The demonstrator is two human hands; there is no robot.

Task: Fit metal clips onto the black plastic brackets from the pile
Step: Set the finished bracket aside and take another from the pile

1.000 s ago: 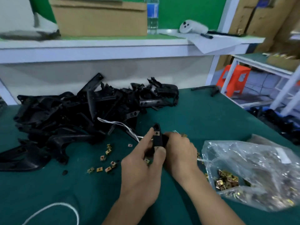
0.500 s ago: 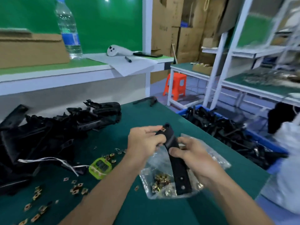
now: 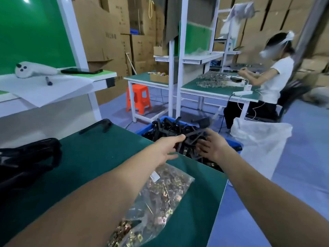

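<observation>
Both my arms reach past the table's right edge over a blue bin (image 3: 235,143) full of black brackets. A long black bracket (image 3: 195,134) lies across the heap between my hands. My left hand (image 3: 166,147) has straight fingers, and its fingertips are at the bracket's near end. My right hand (image 3: 212,146) hovers beside the bracket with spread fingers and holds nothing. A clear bag of metal clips (image 3: 161,191) lies on the green table (image 3: 99,150) under my left forearm. The pile of black brackets (image 3: 26,157) sits at the table's left.
A white sack (image 3: 260,141) stands to the right of the bin. One black part (image 3: 98,126) lies at the table's far edge. Beyond are an orange stool (image 3: 138,98), white workbenches, cardboard boxes and a seated person (image 3: 274,77) working.
My view has swung right. Both hands carried the bracket from above the clip bag out over the blue bin, and their grip on it has opened.
</observation>
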